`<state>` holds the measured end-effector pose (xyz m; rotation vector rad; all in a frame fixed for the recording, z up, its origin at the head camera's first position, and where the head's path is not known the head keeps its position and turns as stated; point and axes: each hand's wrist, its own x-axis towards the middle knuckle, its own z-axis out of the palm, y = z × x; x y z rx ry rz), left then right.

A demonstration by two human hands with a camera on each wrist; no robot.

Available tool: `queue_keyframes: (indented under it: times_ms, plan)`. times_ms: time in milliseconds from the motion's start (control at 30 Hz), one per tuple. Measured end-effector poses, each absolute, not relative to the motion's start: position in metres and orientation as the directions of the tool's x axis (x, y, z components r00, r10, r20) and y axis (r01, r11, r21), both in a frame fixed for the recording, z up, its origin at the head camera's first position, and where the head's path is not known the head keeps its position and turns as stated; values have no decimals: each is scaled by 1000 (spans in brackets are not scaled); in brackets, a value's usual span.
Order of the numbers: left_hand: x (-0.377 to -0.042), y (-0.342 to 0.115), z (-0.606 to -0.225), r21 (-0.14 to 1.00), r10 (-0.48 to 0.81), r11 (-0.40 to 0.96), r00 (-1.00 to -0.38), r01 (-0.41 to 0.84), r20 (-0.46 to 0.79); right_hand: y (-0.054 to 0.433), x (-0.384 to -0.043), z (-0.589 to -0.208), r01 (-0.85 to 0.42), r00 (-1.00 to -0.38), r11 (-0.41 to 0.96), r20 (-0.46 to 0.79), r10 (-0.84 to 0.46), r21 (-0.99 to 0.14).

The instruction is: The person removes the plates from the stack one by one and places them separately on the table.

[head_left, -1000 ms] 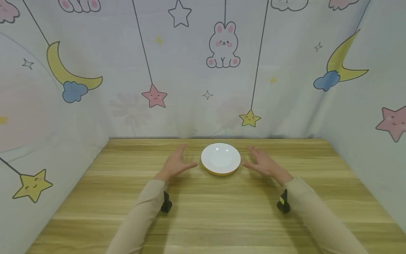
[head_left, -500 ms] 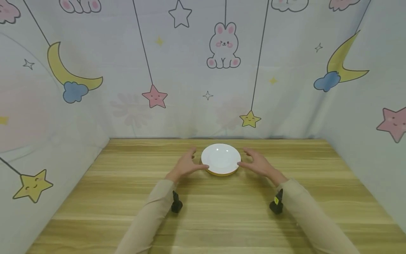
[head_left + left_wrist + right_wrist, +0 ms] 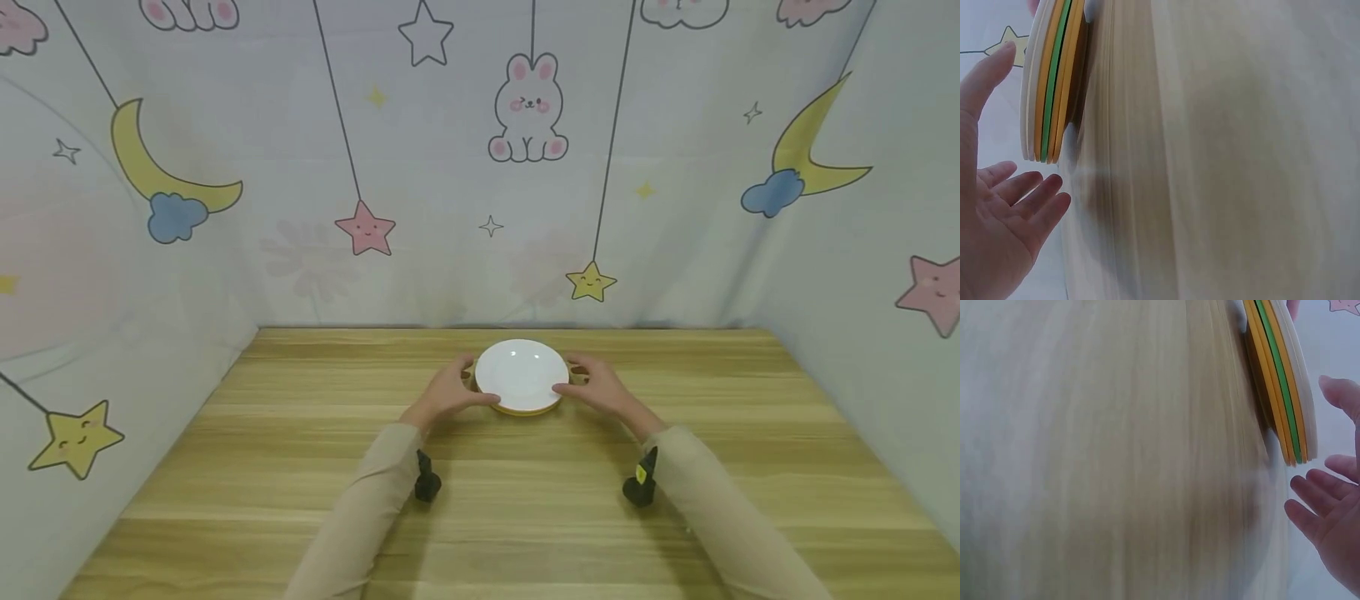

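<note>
A stack of several round plates [image 3: 522,372] sits on the wooden table near its back edge, white on top. In the left wrist view the rims of the stacked plates [image 3: 1049,94] show white, orange and green layers. My left hand [image 3: 447,390] is at the stack's left side, thumb over the front rim in the head view, fingers spread beside it. At the right side my right hand [image 3: 604,390] mirrors this. Both wrist views show a gap between the loosely bent fingers and the plates. Whether either thumb touches the rim I cannot tell.
The wooden table [image 3: 517,508] reaches back to a pale printed curtain [image 3: 442,167] with moons, stars and a rabbit. Curtain walls also close off the left and right sides. A small black camera [image 3: 427,479] hangs at the left wrist, another black camera [image 3: 640,483] at the right.
Both hands have moved inward from either side toward the plate stack, and their thumbs now overlap its front rim in the head view. The plates have stayed in place.
</note>
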<state>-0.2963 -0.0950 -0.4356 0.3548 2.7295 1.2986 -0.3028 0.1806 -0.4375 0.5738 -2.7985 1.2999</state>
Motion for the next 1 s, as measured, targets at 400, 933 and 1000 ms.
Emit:
queue_keyframes:
  times_ms: [400, 933, 1000]
  plan:
    - [-300, -86, -438, 790, 275, 586, -961, 182, 17, 163, -298, -436, -258, -956, 621, 105, -272, -740]
    - [-299, -85, -441, 803, 271, 570, -963, 173, 15, 158, -297, -433, -166, -980, 620, 57, -191, -767]
    - [-299, -85, -441, 794, 270, 583, -963, 173, 11, 160, -297, -432, -171, -979, 606, 62, -196, -777]
